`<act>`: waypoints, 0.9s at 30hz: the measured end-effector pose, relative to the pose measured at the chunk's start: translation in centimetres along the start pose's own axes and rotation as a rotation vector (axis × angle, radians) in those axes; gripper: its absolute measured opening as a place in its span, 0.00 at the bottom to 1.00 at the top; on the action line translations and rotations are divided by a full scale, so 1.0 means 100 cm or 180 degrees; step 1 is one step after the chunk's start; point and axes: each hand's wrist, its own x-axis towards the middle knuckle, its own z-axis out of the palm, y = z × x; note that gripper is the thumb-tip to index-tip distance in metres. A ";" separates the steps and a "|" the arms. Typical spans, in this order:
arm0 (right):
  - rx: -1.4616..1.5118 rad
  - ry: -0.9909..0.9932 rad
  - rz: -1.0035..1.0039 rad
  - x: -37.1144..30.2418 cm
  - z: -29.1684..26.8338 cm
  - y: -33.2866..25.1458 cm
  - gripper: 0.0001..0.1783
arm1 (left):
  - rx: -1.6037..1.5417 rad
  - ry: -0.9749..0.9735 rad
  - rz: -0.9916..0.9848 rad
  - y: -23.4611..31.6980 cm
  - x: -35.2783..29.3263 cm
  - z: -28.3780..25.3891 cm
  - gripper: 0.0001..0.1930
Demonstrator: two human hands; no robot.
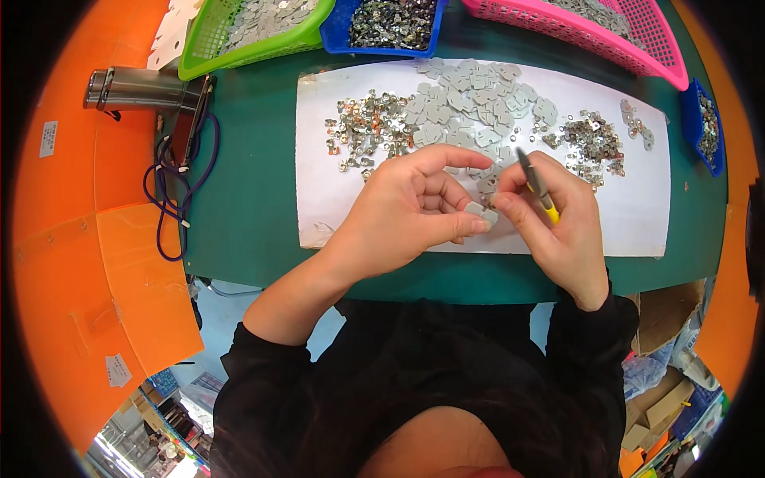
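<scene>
In the head view, I see my left hand (406, 211) pinching a small grey flat plate (480, 211) between thumb and fingers, above the near edge of the white sheet (335, 191) on the green counter (239, 207). My right hand (558, 227) touches the plate's right end and grips a grey-and-yellow tool (538, 187), its long axis running from the near right up toward the far left, tip pointing away from me. The plate is too small for me to tell its long axis.

On the sheet lie three heaps: shiny small metal pieces (366, 127) at left, grey plates (470, 103) in the middle, more small pieces (594, 143) at right, too many to count.

Along the far edge I count four containers: a green basket (199, 60) holding grey plates, a blue tray (335, 36) of small dark pieces, a pink basket (637, 56), and another blue bin (709, 131) at the right edge with small pieces.
</scene>
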 end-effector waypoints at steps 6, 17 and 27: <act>0.0617 0.0278 -0.0035 -0.005 0.002 -0.003 0.04 | -0.0160 0.0193 -0.0011 -0.001 -0.002 0.001 0.14; 0.0563 0.1117 -0.0779 0.003 0.028 0.007 0.05 | -0.0748 0.0743 0.0667 -0.020 0.000 0.015 0.06; 0.0242 0.1266 -0.1059 0.007 0.028 0.012 0.05 | -0.1893 0.0532 0.0159 -0.017 -0.003 0.018 0.09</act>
